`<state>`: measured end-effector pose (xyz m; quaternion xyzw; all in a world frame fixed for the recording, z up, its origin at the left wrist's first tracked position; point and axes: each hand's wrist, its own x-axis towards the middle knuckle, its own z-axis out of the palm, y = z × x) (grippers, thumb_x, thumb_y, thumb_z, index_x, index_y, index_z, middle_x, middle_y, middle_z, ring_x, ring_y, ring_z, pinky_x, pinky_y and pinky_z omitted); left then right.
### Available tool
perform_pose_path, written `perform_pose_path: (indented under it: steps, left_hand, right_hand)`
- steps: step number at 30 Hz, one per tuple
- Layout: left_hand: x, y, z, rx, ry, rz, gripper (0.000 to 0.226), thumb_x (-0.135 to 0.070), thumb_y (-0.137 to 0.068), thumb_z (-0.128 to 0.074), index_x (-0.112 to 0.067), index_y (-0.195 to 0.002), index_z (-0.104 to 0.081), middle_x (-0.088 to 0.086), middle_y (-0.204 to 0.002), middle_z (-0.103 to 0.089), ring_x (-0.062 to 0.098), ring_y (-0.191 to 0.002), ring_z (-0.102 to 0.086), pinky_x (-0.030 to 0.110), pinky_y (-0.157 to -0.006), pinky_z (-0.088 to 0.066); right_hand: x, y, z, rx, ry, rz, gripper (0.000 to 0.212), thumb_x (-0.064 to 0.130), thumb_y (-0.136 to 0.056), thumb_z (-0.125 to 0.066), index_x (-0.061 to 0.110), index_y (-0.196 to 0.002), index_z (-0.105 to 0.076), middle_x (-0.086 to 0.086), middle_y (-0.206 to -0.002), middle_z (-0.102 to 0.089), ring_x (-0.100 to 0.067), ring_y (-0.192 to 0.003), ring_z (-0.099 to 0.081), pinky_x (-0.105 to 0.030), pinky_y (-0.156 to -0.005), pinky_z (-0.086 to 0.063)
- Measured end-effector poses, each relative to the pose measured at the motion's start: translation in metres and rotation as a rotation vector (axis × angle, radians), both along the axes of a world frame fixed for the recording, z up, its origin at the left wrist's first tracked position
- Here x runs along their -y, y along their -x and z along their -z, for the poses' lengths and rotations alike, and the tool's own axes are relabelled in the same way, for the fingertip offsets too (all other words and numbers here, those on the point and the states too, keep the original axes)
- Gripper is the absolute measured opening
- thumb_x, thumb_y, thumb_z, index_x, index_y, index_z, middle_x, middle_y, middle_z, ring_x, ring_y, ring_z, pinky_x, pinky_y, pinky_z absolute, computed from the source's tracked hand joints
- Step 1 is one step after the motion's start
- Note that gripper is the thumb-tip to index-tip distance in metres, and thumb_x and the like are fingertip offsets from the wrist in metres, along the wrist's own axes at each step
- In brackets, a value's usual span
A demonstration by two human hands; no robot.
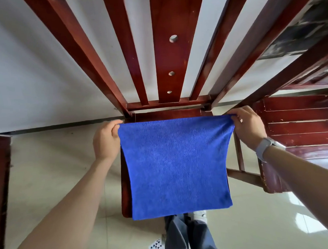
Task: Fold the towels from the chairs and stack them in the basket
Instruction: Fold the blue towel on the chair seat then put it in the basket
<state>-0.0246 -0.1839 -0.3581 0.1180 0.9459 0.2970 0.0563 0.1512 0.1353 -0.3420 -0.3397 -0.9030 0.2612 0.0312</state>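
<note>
A blue towel [177, 165] hangs flat in front of me, stretched between both hands over the seat of a dark red wooden chair [168, 71]. My left hand [106, 140] pinches its top left corner. My right hand [249, 128], with a watch on the wrist, pinches the top right corner. The towel's lower edge hangs free and hides most of the chair seat. No basket is in view.
A second red wooden chair [300, 127] stands close on the right, and a dark red piece of furniture [0, 178] lines the left edge. Playing cards [156, 247] lie on the pale tiled floor beside my legs. A white wall is behind the chairs.
</note>
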Motion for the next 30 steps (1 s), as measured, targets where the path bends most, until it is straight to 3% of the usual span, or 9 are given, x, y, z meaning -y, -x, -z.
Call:
perform_pose_path:
  steps: [6, 10, 14, 16, 18, 20, 26, 30]
  left_hand:
    - [-0.006, 0.016, 0.001, -0.072, -0.009, 0.016, 0.022, -0.004, -0.089, -0.047, -0.003, -0.100, -0.065, 0.016, -0.103, -0.064, 0.034, -0.095, -0.058, 0.032, -0.077, -0.040]
    - [0.014, 0.002, 0.005, -0.145, 0.040, 0.125, 0.017, -0.004, -0.089, -0.050, -0.005, -0.096, -0.066, 0.013, -0.100, -0.062, 0.031, -0.092, -0.058, 0.035, -0.073, -0.044]
    - [0.047, -0.033, 0.017, -0.247, 0.138, 0.333, 0.015, -0.009, -0.088, -0.052, -0.008, -0.093, -0.066, 0.009, -0.089, -0.065, 0.018, -0.086, -0.052, 0.028, -0.068, -0.041]
    - [0.063, -0.049, 0.026, -0.302, 0.168, 0.438, 0.017, -0.013, -0.088, -0.051, -0.007, -0.089, -0.067, 0.008, -0.083, -0.066, 0.017, -0.082, -0.050, 0.027, -0.069, -0.041]
    - [0.076, -0.065, 0.035, -0.300, 0.201, 0.512, 0.020, -0.016, -0.088, -0.050, -0.007, -0.086, -0.068, 0.007, -0.079, -0.066, 0.017, -0.080, -0.051, 0.027, -0.068, -0.042]
    - [0.087, -0.081, 0.044, -0.267, 0.228, 0.567, 0.020, -0.016, -0.087, -0.050, -0.007, -0.083, -0.067, 0.006, -0.080, -0.066, 0.018, -0.079, -0.054, 0.027, -0.067, -0.042]
    - [0.099, -0.116, 0.064, -0.195, 0.316, 0.639, 0.025, -0.014, -0.084, -0.045, -0.009, -0.075, -0.068, 0.003, -0.079, -0.066, 0.025, -0.069, -0.064, 0.032, -0.053, -0.050]
    - [0.108, -0.129, 0.075, -0.200, 0.360, 0.687, 0.026, -0.014, -0.084, -0.045, -0.010, -0.075, -0.069, 0.004, -0.077, -0.065, 0.025, -0.067, -0.064, 0.032, -0.052, -0.049]
  right_hand:
    - [-0.006, 0.016, 0.000, -0.049, -0.052, 0.015, 0.021, 0.004, -0.087, -0.051, 0.005, -0.100, -0.067, -0.015, -0.106, -0.058, -0.034, -0.092, -0.056, -0.044, -0.077, -0.050]
    - [0.004, -0.001, 0.005, -0.082, -0.162, -0.150, 0.018, 0.005, -0.085, -0.052, 0.004, -0.098, -0.065, -0.017, -0.096, -0.059, -0.036, -0.085, -0.058, -0.044, -0.065, -0.051]
    - [0.016, -0.043, 0.020, -0.054, -0.237, -0.350, 0.030, 0.019, -0.082, -0.039, 0.002, -0.088, -0.064, -0.016, -0.084, -0.061, -0.036, -0.075, -0.060, -0.037, -0.057, -0.050]
    - [0.020, -0.064, 0.031, -0.020, -0.260, -0.419, 0.021, 0.017, -0.081, -0.048, 0.002, -0.082, -0.063, -0.014, -0.079, -0.062, -0.035, -0.071, -0.062, -0.034, -0.057, -0.049]
    - [0.024, -0.085, 0.044, 0.024, -0.278, -0.483, 0.010, 0.008, -0.073, -0.069, 0.003, -0.077, -0.061, -0.012, -0.076, -0.060, -0.034, -0.066, -0.060, -0.034, -0.055, -0.048]
    - [0.030, -0.104, 0.057, 0.079, -0.267, -0.532, 0.022, 0.001, -0.063, -0.079, 0.005, -0.074, -0.060, -0.011, -0.075, -0.059, -0.033, -0.063, -0.058, -0.035, -0.053, -0.048]
    - [0.046, -0.139, 0.079, 0.114, -0.276, -0.602, 0.025, -0.011, -0.057, -0.075, 0.004, -0.069, -0.061, -0.011, -0.071, -0.059, -0.032, -0.058, -0.055, -0.036, -0.051, -0.045]
    - [0.051, -0.152, 0.092, 0.110, -0.304, -0.623, 0.014, -0.007, -0.062, -0.065, 0.005, -0.068, -0.061, -0.011, -0.072, -0.061, -0.032, -0.059, -0.058, -0.036, -0.052, -0.046]
